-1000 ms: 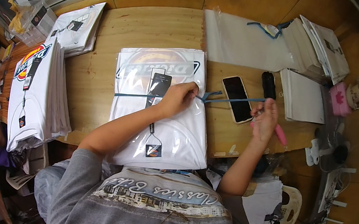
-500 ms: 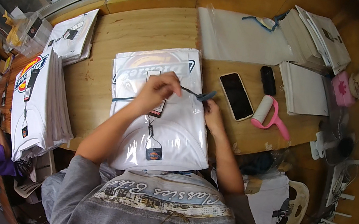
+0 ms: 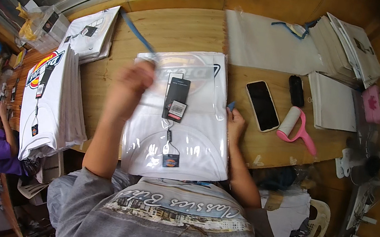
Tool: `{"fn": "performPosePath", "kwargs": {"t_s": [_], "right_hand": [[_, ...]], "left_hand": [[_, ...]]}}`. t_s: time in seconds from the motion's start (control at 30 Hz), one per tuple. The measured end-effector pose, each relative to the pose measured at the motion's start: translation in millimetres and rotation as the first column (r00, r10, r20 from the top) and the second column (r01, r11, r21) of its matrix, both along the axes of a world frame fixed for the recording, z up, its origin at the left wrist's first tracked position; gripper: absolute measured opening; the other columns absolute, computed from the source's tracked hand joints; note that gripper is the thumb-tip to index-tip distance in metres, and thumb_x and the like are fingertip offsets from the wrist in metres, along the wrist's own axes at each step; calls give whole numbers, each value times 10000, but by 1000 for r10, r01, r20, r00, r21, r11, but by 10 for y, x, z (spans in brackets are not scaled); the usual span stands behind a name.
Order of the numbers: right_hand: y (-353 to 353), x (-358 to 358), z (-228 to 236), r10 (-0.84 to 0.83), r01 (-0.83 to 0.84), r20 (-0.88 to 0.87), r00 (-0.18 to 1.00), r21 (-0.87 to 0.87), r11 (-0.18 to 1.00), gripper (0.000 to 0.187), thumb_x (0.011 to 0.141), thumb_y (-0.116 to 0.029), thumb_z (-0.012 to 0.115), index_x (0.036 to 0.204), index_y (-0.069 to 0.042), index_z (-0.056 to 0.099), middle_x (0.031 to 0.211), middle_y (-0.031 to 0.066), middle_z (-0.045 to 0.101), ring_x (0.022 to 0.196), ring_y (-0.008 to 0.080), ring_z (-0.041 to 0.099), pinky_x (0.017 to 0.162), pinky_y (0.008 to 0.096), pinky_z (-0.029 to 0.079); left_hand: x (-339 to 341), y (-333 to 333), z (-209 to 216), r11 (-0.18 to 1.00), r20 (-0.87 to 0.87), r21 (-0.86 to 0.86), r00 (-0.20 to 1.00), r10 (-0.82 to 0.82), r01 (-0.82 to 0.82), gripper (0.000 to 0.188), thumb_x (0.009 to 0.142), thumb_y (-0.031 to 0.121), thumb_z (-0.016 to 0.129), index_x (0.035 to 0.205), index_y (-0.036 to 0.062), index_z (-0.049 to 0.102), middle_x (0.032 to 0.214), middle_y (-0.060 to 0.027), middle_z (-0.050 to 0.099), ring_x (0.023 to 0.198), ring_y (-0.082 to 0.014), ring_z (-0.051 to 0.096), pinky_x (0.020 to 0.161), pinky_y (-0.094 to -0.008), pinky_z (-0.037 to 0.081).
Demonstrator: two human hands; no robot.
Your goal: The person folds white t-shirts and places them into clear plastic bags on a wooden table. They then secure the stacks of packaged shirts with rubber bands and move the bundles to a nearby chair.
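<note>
In front of me lies a stack of folded white T-shirts in clear plastic bags (image 3: 185, 145), with black hang tags (image 3: 176, 98) on top. My left hand (image 3: 134, 84) is raised over the stack's left side, blurred by motion. From its fingers a blue cloth strip (image 3: 136, 33) trails away over the table toward the far left. At the stack's right edge my right hand (image 3: 235, 126) pinches another blue end of strip, which pokes up above the fingers. Whether both ends belong to one strip is hidden by the stack.
Right of the stack lie a phone (image 3: 262, 105), a black case (image 3: 296, 90) and a pink lint roller (image 3: 294, 126). Clear plastic bags (image 3: 273, 42) and white packages (image 3: 331, 102) sit farther right. More folded T-shirts (image 3: 54, 106) stand at left, near a person in purple (image 3: 1, 150).
My left hand has moved left and the blue strip, earlier stretched between both hands across the stack, now swings out to the far left. The right hand stays at the stack's right edge.
</note>
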State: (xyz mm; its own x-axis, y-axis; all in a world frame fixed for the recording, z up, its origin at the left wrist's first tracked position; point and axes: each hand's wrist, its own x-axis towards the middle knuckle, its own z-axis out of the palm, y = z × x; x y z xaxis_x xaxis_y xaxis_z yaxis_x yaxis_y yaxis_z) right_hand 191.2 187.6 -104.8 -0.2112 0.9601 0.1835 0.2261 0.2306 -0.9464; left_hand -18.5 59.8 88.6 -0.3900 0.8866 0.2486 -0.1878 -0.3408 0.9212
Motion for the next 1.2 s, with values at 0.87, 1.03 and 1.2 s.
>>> {"fn": "performPosePath", "kwargs": {"t_s": [0.87, 1.03, 1.2], "right_hand": [[376, 345, 631, 587, -656, -314, 746, -196, 729, 386, 789, 74, 387, 1149, -58, 432, 919, 81, 523, 872, 142, 505, 839, 235, 369], [130, 495, 340, 486, -668, -500, 717, -293, 684, 683, 707, 117, 508, 1280, -118, 221, 1159, 54, 394, 1047, 156, 422, 870, 287, 369], [-82, 247, 466, 293, -482, -464, 836, -365, 797, 539, 749, 20, 547, 1229, -56, 314, 912, 63, 579, 829, 89, 533, 644, 190, 397]], "left_hand": [[1040, 1019, -986, 821, -698, -478, 432, -571, 314, 106, 762, 80, 519, 760, -18, 560, 895, -209, 511, 721, -330, 536, 620, -369, 428], [1095, 1031, -986, 958, -903, -155, 360, -236, 242, 146, 677, 26, 543, 819, -4, 560, 949, -205, 468, 756, -324, 543, 655, -366, 452], [800, 728, -588, 994, -956, -104, 277, -93, -23, 185, 709, 87, 498, 884, 29, 487, 900, -192, 495, 733, -321, 553, 627, -392, 453]]}}
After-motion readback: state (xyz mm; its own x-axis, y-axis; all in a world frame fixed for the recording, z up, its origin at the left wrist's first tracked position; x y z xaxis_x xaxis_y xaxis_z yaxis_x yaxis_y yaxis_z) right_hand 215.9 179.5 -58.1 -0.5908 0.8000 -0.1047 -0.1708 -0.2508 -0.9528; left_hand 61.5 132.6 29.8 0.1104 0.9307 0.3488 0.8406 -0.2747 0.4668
